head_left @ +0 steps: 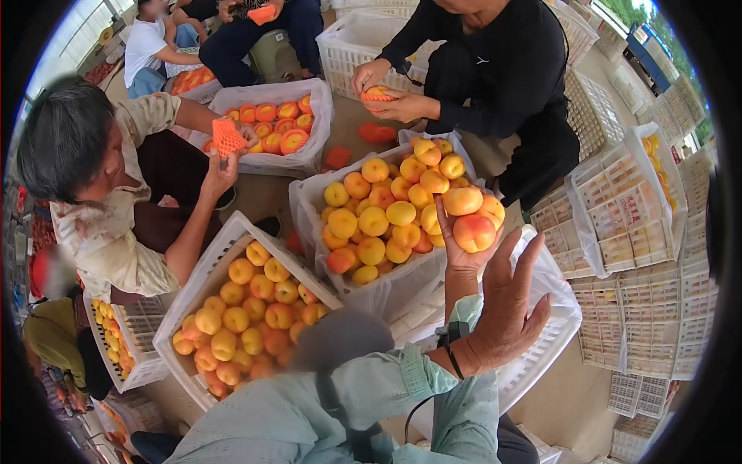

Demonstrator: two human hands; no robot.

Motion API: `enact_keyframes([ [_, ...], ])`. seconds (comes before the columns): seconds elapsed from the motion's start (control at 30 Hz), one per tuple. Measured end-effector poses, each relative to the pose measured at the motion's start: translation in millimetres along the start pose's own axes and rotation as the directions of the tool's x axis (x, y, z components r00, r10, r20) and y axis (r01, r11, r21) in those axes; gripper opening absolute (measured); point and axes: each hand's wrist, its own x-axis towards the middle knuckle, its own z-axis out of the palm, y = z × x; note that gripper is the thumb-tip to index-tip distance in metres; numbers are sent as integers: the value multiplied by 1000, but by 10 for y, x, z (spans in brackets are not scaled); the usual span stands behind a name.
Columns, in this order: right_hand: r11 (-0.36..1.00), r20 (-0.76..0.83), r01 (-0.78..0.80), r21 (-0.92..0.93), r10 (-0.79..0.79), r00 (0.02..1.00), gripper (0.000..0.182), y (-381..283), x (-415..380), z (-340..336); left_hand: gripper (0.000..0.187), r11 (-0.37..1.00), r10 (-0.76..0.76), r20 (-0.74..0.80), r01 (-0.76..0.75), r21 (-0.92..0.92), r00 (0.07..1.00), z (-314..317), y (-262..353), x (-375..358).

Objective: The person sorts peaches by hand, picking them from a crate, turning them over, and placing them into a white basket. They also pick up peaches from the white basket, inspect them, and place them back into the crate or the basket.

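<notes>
My right hand (461, 256) is raised, palm up, with a few yellow-red peaches (474, 233) cupped in its fingers. Crossing over the right forearm, my left hand (501, 321) is spread open and holds nothing; a dark band circles that wrist. Just beyond the held fruit stands a lined white crate full of yellow peaches (373, 222). Beneath my hands is another white crate (568, 325) with a plastic liner, its inside mostly hidden by my arms. A third crate, holding orange-yellow peaches (252, 340), sits to my left.
A person at left holds an orange foam net (227, 137); one opposite holds a netted peach (377, 96). Between them is a lined crate of netted peaches (294, 141). Stacked white crates (626, 209) line the right side. Foam nets (376, 132) lie on the floor.
</notes>
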Motion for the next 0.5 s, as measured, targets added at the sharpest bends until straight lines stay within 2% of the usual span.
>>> enact_keyframes([
  [0.07, 1000, 5, -4, 8, 4, 1000, 59, 53, 52, -14, 74, 999, -34, 20, 34, -10, 999, 44, -27, -44],
  [0.13, 1000, 7, -10, 19, 10, 1000, 59, 85, 96, -43, 67, 976, -115, 3, 113, -188, 993, 65, -102, -47],
  [0.3, 999, 8, -26, 29, 26, 1000, 58, 122, 192, -118, 50, 938, -165, 69, 178, -299, 984, 60, -84, -43],
  [0.37, 999, 11, -29, 30, 29, 1000, 58, 131, 171, -144, 44, 848, -228, 206, 298, -438, 952, 86, -73, -66],
  [0.5, 999, 16, -31, 34, 30, 999, 58, 185, 270, -154, 33, 778, -305, 345, 441, -447, 888, 49, -68, -66],
])
